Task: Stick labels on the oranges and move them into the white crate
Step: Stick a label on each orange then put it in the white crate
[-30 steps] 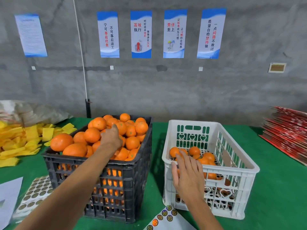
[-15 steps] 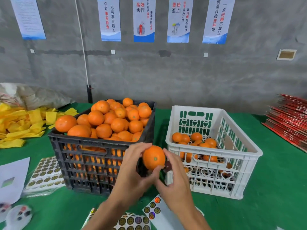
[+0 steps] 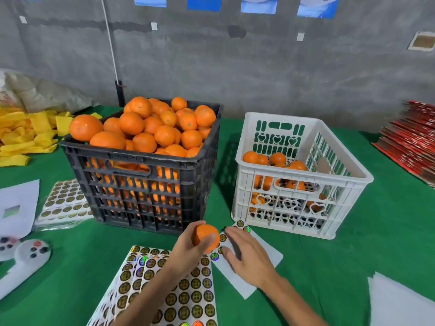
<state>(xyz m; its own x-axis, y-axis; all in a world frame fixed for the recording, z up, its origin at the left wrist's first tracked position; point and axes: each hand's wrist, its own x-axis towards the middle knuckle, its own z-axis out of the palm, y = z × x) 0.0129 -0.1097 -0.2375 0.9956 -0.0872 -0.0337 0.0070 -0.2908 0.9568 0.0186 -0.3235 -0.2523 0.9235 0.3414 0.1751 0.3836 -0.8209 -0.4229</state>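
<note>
My left hand [image 3: 188, 249] grips one orange [image 3: 205, 236] low over the green table, in front of the black crate [image 3: 146, 191] heaped with oranges. My right hand [image 3: 247, 254] lies just right of the orange, fingers reaching onto a white backing sheet [image 3: 266, 257] that carries a few round labels [image 3: 240, 223]; whether a fingertip is on a label is hidden. The white crate [image 3: 303, 184] stands to the right with several oranges at its bottom. A full sheet of round gold labels [image 3: 186, 297] lies under my left forearm.
More label sheets [image 3: 63, 203] lie left of the black crate beside white paper [image 3: 16, 208] and a white game controller [image 3: 26, 257]. Yellow foam pieces [image 3: 26, 135] pile at far left, red flat cartons [image 3: 412, 140] at far right, white paper [image 3: 400, 302] at the lower right.
Both hands came down from chest height to the table. My right hand let go of the orange and went to the small label sheet; my left hand keeps the orange. The view tilted down.
</note>
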